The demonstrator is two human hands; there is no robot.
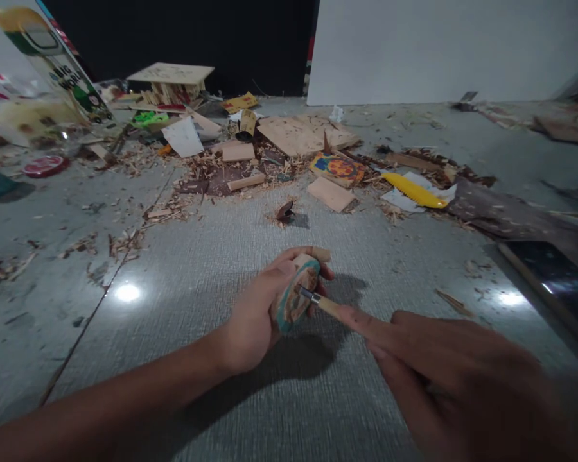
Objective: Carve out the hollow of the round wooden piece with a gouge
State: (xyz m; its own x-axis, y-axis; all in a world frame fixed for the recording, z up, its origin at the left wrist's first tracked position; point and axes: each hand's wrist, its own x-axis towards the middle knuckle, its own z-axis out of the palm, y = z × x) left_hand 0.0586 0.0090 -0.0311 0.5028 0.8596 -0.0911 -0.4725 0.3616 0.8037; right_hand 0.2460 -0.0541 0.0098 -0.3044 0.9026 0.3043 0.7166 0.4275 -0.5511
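Observation:
My left hand is closed around a small wooden piece with a teal-painted rim and a coloured face, held on edge just above the grey floor. My right hand pinches a thin paintbrush with a wooden handle and metal ferrule. Its tip touches the painted face of the piece. The right forefinger lies stretched along the handle.
Wood shavings and flat wood offcuts litter the floor ahead. Among them are a painted colourful piece, a yellow tool on paper, a small wooden model, a red lid and a dark phone at right.

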